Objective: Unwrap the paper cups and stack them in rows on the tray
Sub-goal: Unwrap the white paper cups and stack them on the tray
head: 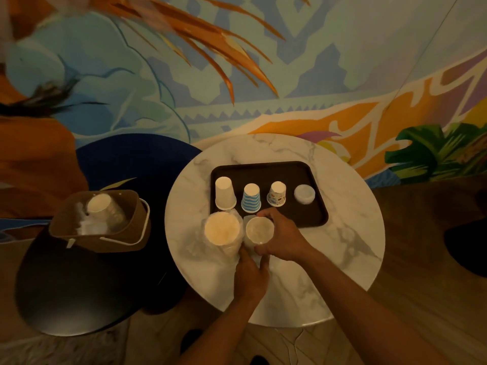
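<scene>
A dark tray (295,171) lies on the round marble table (342,241). On it stand a row of upside-down cups: a white cup (224,193), a blue-striped cup (251,198), a patterned cup (277,193) and a low translucent cup (304,194). In front of the tray stands a plastic-wrapped stack of white cups (223,230). Beside it is a second wrapped stack (259,231); my right hand (283,237) grips it with fingers curled round its top. My left hand (251,272) pinches the plastic wrap at the base between the two stacks.
A brown basket (131,227) with more wrapped cups (101,206) sits on a dark round chair seat at the left. A painted wall rises behind the table. Wooden floor lies to the right.
</scene>
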{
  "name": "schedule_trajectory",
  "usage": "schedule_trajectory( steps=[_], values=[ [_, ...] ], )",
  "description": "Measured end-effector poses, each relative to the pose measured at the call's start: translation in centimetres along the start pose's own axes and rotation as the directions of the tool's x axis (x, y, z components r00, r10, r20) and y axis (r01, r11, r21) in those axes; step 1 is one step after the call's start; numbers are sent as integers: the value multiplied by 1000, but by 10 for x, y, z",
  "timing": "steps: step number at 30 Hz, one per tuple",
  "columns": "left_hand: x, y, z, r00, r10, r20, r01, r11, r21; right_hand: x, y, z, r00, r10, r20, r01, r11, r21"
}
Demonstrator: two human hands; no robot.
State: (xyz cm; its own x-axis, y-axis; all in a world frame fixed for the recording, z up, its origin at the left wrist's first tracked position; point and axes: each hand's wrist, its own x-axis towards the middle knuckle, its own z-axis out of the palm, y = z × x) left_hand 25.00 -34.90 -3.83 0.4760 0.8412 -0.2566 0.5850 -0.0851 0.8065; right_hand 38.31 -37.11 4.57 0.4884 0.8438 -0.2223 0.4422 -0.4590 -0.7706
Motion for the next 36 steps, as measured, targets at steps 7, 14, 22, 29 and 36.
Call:
schedule_trajectory(
  steps=[7,14,22,29,36],
  values=[
    [-5,-2,-9,985,-98,139,93,995,43,-2,-10,-8,999,32,40,-30,998,-46],
    [-26,-11,-68,957,-102,271,43,976,213,-5,-58,-45,973,-11,231,24,998,-54],
    [-14,-49,-176,970,-211,121,192,970,148,13,-129,-16,976,-153,155,157,987,-12],
    [28,-69,-277,974,-225,-38,228,969,96,55,-197,55,948,-198,247,223,972,-77],
    [97,-96,-381,965,-235,-112,239,971,23,115,-258,149,922,-143,361,209,966,-153]
  ],
)
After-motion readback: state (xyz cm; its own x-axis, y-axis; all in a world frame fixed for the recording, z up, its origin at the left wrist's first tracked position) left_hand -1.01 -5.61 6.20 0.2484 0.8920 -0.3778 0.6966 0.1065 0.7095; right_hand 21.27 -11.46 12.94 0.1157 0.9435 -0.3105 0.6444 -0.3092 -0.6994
